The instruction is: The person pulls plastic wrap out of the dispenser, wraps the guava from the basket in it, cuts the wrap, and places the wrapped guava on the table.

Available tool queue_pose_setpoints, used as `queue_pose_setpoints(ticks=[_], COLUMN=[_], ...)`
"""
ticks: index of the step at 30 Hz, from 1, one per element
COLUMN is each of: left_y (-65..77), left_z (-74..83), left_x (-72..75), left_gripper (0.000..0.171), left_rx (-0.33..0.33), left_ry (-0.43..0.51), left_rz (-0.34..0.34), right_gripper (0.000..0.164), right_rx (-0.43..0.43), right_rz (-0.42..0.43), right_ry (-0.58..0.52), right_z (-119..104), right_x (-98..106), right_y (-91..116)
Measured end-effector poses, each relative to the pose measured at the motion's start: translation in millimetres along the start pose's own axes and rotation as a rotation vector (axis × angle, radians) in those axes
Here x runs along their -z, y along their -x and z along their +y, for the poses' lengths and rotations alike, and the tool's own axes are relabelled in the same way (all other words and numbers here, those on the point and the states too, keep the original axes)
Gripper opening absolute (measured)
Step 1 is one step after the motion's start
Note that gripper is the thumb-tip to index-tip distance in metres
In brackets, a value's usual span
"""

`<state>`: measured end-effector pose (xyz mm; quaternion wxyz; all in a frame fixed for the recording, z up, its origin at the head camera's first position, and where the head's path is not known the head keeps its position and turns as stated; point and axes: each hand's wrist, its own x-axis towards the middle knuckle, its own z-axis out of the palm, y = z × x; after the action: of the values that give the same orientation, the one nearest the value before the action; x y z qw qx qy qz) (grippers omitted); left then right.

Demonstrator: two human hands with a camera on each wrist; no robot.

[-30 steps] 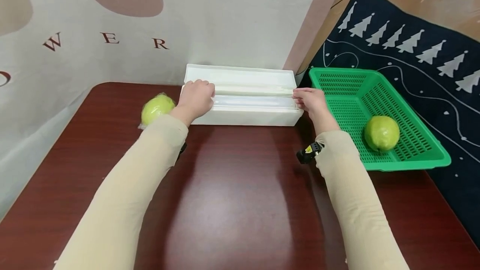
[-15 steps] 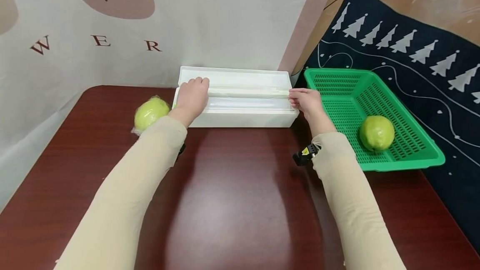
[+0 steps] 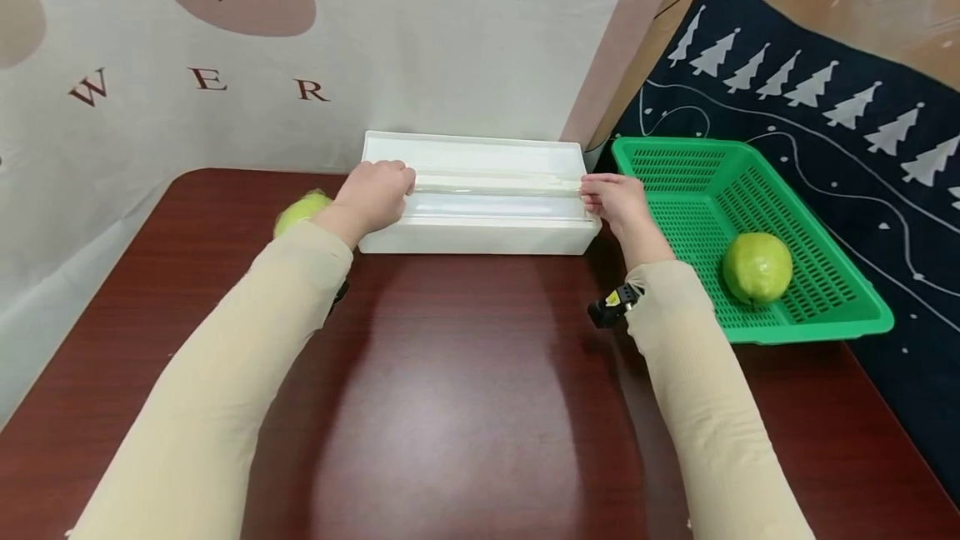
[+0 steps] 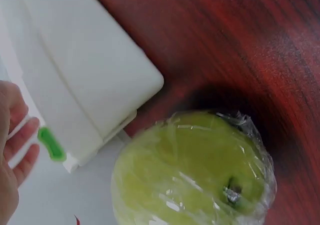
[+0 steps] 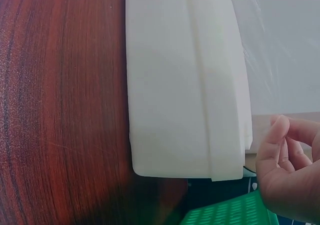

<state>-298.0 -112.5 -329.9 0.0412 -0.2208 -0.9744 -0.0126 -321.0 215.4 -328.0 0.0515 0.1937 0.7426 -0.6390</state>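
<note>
At the back of the table stands a long white plastic wrap dispenser (image 3: 480,236) with its lid up. Clear plastic wrap (image 5: 256,50) stretches along it. At the dispenser's right end, my right hand (image 3: 617,198) pinches the wrap's edge between thumb and fingers. My left hand (image 3: 373,197) is over the left end, fingers curled at the wrap's edge; its thumb is hidden. A green slider (image 4: 51,144) lies close to those fingertips. Beside the left end, partly behind my left hand, sits a light green guava-like fruit (image 4: 185,175) wrapped in clear film.
A green basket (image 3: 810,330) stands at the right with one green fruit (image 3: 757,267) in it. The brown table (image 3: 450,407) meets a light wall cloth (image 3: 480,40) behind. Dark tree-patterned cloth (image 3: 862,182) hangs beyond the basket.
My left hand has shifted a little to the left along the dispenser and now covers more of the wrapped fruit. My right hand stays at the right end.
</note>
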Motion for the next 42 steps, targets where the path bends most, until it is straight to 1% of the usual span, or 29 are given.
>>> queue_pose_setpoints(ticks=[2, 5, 9, 11, 14, 16, 19, 21, 23, 25, 27, 28, 30, 32, 35, 37, 38, 40, 42], left_y=[-0.2, 0.2, 1.8, 2.8, 4.1, 4.3, 4.1, 4.3, 4.9, 5.1, 4.4, 3.9, 2.3, 1.3, 1.5, 2.0, 2.4, 3.3, 3.3], left_z=[2.8, 6.1, 5.1, 1.5, -6.4, -11.9, -17.9, -19.0, -19.0, -17.0, -14.3, -13.1, -10.3, -8.7, -8.8, -10.4, -11.3, -13.2, -15.1], left_x=[-1.6, -1.2, 5.2, 9.4, 14.5, 16.5, 17.5, 17.1, 15.7, 14.3, 13.4, 13.3, 13.8, 14.9, 16.2, 16.2, 16.0, 14.6, 12.6], left_gripper=[0.020, 0.019, 0.017, 0.016, 0.010, 0.012, 0.019, 0.020, 0.018, 0.020, 0.022, 0.023, 0.024, 0.024, 0.024, 0.027, 0.029, 0.030, 0.029], left_rx=[0.040, 0.093, 0.113, 0.114, 0.102, 0.067, 0.008, -0.005, 0.032, 0.097, 0.156, 0.173, 0.181, 0.181, 0.205, 0.237, 0.257, 0.297, 0.345], left_ry=[-0.009, -0.014, 0.026, 0.051, 0.067, 0.061, 0.048, 0.054, 0.072, 0.089, 0.070, 0.041, -0.031, -0.099, -0.133, -0.107, -0.072, 0.031, 0.167], left_rz=[-0.026, -0.023, 0.000, -0.005, -0.023, -0.027, -0.003, 0.020, 0.028, 0.012, -0.017, -0.039, -0.079, -0.105, -0.130, -0.135, -0.133, -0.114, -0.084], right_gripper=[0.023, 0.022, 0.022, 0.022, 0.023, 0.024, 0.025, 0.025, 0.024, 0.024, 0.023, 0.023, 0.023, 0.023, 0.022, 0.021, 0.020, 0.020, 0.021], right_rx=[-0.005, -0.010, -0.011, -0.008, 0.002, 0.012, 0.024, 0.025, 0.021, 0.012, 0.003, 0.000, 0.000, 0.007, 0.016, 0.017, 0.015, 0.013, 0.009], right_rz=[-0.003, -0.010, -0.010, -0.008, -0.007, -0.004, 0.003, 0.005, 0.004, 0.001, -0.001, -0.003, -0.009, -0.011, -0.015, -0.014, -0.011, -0.009, -0.007], right_ry=[0.004, 0.010, 0.013, 0.010, 0.007, 0.005, 0.001, -0.003, -0.002, 0.003, 0.006, 0.007, 0.008, 0.005, 0.010, 0.013, 0.012, 0.012, 0.010], right_z=[0.5, 1.7, 2.9, 2.8, 2.1, 1.6, 0.9, 0.7, 0.6, 0.8, 1.1, 1.3, 1.6, 1.6, 1.8, 1.8, 1.7, 1.7, 1.4], right_x=[-0.7, -1.5, -1.1, -0.6, -0.1, 0.2, 0.5, 0.8, 1.0, 1.3, 1.4, 1.5, 1.6, 1.1, 0.7, 0.5, 0.5, 0.6, 0.7], right_y=[-0.2, -0.8, -1.6, -1.6, -1.2, -1.1, -1.5, -1.6, -1.5, -1.1, -0.8, -0.8, -0.7, -1.0, -1.8, -2.0, -2.3, -3.1, -3.5])
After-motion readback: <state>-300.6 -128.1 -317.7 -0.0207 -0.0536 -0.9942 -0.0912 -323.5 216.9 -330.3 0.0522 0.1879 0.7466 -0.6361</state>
